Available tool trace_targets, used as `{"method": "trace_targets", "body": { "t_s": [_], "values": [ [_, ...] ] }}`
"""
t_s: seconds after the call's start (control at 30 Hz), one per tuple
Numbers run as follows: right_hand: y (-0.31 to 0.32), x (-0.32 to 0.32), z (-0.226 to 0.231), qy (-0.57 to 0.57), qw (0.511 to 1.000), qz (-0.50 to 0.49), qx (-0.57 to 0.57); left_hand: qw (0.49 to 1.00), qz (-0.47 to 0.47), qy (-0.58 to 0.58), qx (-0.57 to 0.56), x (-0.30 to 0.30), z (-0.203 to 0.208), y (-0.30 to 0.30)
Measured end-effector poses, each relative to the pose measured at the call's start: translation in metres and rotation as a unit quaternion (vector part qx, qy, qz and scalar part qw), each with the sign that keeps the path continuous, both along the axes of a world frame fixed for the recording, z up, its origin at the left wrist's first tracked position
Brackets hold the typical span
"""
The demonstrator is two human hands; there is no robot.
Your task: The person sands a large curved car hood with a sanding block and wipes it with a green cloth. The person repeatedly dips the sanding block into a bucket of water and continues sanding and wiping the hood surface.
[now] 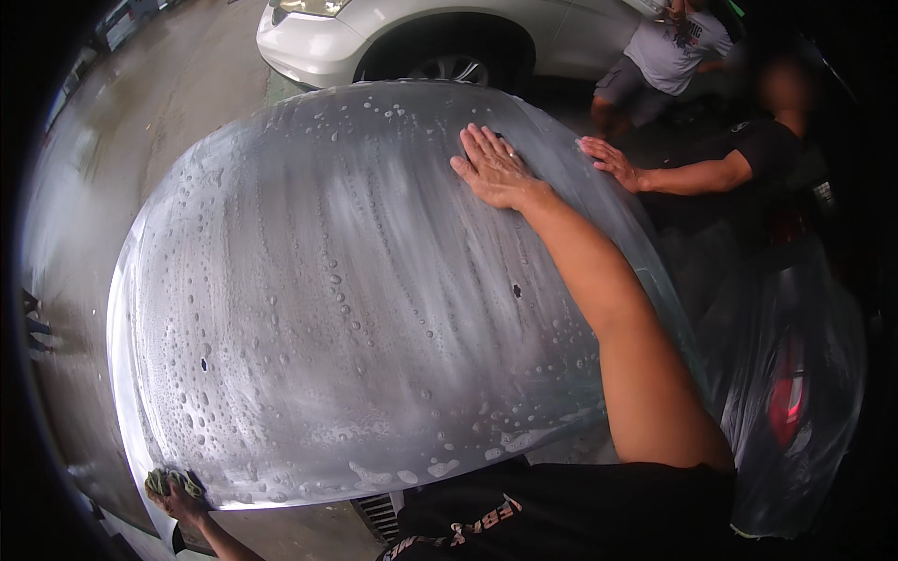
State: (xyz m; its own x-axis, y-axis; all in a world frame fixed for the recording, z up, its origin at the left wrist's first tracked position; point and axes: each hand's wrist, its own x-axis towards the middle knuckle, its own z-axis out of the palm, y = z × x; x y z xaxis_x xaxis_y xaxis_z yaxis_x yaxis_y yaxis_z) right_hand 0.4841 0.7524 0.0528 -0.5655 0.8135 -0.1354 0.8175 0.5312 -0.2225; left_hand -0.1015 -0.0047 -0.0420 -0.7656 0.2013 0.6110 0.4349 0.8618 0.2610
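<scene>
A large, curved grey car panel, apparently a hood (374, 309), fills the middle, wet with soapy foam and droplets. Clear film seems to lie over it, though its edges are hard to make out. My right hand (496, 170) rests flat on the far right part of the panel, fingers stretched out. Something small and dark shows beside its fingers, too little to name. Down at the near left corner, my left hand (180, 501) grips a bunched green cloth (174, 483) against the panel's edge. Two small dark holes (516, 291) show in the surface.
A co-worker in dark clothes stands at the right, one hand (613, 164) on the panel's right edge. Another person (669, 51) is farther back. A white car (393, 37) stands beyond the panel. Clear plastic sheeting (795, 402) drapes over something with a red light.
</scene>
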Motion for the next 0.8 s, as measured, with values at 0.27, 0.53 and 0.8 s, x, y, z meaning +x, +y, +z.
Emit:
{"method": "trace_targets", "body": {
  "t_s": [0.27,0.53,0.8],
  "values": [
    [-0.181,0.128,-0.006,-0.007,0.998,0.07,-0.001,0.988,-0.001,-0.122,0.09,0.021,-0.004,-0.007],
    [0.001,0.054,-0.004,0.001,0.999,-0.036,0.004,0.998,0.0,-0.062,-0.021,-0.016,-0.006,-0.015],
    [-0.152,0.174,-0.016,0.017,0.999,0.031,0.0,0.988,-0.025,-0.141,0.062,-0.019,-0.018,-0.043]
  ]
}}
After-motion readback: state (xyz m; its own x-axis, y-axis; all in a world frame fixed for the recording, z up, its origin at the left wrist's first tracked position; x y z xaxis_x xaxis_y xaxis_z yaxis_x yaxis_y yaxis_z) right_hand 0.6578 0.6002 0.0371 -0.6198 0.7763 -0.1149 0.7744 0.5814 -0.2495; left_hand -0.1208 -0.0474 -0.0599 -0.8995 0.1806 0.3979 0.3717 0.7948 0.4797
